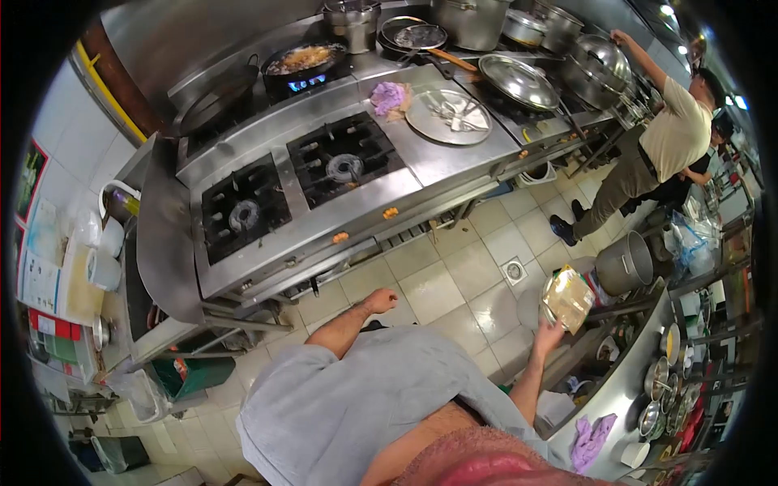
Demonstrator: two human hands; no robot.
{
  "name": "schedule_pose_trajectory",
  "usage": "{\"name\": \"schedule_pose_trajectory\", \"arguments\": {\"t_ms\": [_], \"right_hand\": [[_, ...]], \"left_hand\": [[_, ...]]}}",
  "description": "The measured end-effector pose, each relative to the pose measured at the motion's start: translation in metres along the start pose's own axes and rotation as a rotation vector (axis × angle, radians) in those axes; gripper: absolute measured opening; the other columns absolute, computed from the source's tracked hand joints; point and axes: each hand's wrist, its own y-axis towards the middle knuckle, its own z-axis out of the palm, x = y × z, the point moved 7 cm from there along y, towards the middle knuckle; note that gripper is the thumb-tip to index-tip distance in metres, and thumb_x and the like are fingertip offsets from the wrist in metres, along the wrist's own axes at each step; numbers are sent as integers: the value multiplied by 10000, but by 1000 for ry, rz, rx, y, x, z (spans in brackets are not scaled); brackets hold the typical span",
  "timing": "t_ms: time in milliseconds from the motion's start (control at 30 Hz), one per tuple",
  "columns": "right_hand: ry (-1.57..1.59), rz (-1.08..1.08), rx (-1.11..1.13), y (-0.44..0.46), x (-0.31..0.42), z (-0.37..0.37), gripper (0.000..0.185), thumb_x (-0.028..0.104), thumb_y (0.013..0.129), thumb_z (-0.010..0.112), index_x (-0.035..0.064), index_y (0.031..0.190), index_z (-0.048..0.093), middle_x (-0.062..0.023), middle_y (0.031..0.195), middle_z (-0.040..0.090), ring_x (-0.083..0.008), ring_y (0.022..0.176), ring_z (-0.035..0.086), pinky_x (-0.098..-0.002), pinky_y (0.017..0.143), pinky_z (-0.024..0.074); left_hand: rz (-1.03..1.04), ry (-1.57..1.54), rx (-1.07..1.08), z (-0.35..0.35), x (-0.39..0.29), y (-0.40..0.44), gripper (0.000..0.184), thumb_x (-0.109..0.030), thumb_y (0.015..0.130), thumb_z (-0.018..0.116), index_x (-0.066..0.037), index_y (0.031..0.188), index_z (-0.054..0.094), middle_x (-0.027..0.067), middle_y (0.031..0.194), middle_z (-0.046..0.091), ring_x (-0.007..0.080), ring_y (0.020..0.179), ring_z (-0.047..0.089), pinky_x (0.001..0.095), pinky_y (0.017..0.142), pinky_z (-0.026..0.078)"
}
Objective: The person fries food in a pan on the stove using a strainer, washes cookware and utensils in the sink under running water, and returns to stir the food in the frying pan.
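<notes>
My right hand [549, 334] grips a gold-coloured flat package [570, 298] by its lower edge, held out to my right beside the steel counter. The package has a shiny, clear-looking wrap and a pale label; its contents are hard to make out. My left hand [381, 301] hangs over the tiled floor in front of the stove, touching nothing. Its fingers are loosely curled, and no object shows in them. Nearest to it is the front of the steel gas stove [356, 219].
A pan of frying food [304, 59] sits over a lit blue flame at the back. A round tray [448, 117] with utensils rests on the stove. Another person [677, 121] reaches to a large lidded pot [597, 71]. A grey bin [624, 263] stands at right.
</notes>
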Motion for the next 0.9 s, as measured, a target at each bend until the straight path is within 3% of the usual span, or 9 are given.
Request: {"name": "schedule_pose_trajectory", "arguments": {"t_ms": [333, 467, 600, 633, 667, 700, 733, 800, 900], "right_hand": [[934, 226, 993, 17, 370, 325, 462, 274, 808, 567, 5, 1149, 410, -108, 942, 508, -218, 725, 581, -327, 608, 476], [1021, 187, 1041, 85, 474, 418, 570, 327, 812, 546, 17, 1223, 303, -174, 1096, 437, -250, 765, 563, -374, 638, 481], [1096, 304, 1037, 146, 547, 501, 734, 384, 780, 574, 11, 1282, 189, -252, 1229, 280, -345, 885, 505, -439, 704, 465], [1099, 310, 1062, 156, 563, 519, 734, 384, 780, 574, 11, 1282, 189, -252, 1229, 280, -345, 885, 505, -439, 704, 465], [1115, 368, 1015, 169, 573, 534, 753, 400, 784, 563, 5, 1283, 160, -263, 1208, 309, -368, 889, 500, -465, 750, 447], [1126, 429, 966, 177, 576, 548, 772, 416, 788, 552, -1, 1283, 131, -274, 1188, 339, -390, 893, 495, -491, 796, 429], [1128, 432, 984, 182, 584, 558, 772, 416, 788, 552, -1, 1283, 131, -274, 1188, 339, -390, 893, 495, -491, 796, 429], [1260, 584, 1066, 194, 599, 577, 692, 390, 791, 560, -41, 1218, 226, -272, 1070, 431, -380, 845, 499, -468, 781, 442], [1252, 610, 1190, 223, 608, 624, 317, 237, 837, 502, -39, 962, 410, -174, 761, 520, -257, 629, 523, -337, 565, 470]], "left_hand": [[-433, -80, -447, -150, 236, -107, 257, -273, 703, 590, -72, 859, 626, 127, 842, 622, 232, 790, 595, 337, 697, 461], [-686, 187, -721, -144, 274, -210, 239, -267, 733, 534, -53, 770, 632, 109, 657, 600, 186, 629, 582, 340, 582, 461], [-792, -306, -919, -52, 300, -280, 130, -136, 720, 461, -102, 681, 580, 26, 554, 516, 117, 461, 454, 294, 418, 382], [-1032, -524, -918, -18, 289, -294, 221, -221, 730, 483, -60, 788, 622, 110, 800, 615, 272, 820, 575, 361, 742, 452], [-651, 370, -559, -23, 232, -278, 218, -215, 750, 478, -56, 795, 620, 99, 756, 614, 220, 704, 590, 347, 664, 467], [-382, -216, -700, -10, 204, -285, 221, -232, 775, 471, -67, 790, 616, 85, 701, 596, 179, 568, 564, 352, 582, 461], [-1077, -737, -747, 63, 242, -285, 230, -263, 789, 463, -76, 795, 596, 66, 670, 577, 165, 493, 530, 358, 515, 447], [-525, 368, -462, 61, 181, -234, 254, -304, 789, 462, -79, 773, 580, 57, 608, 563, 188, 512, 540, 349, 487, 445], [-533, 406, -442, 66, 188, -196, 241, -289, 784, 465, -78, 761, 579, 55, 595, 554, 183, 511, 537, 341, 482, 444]]}}
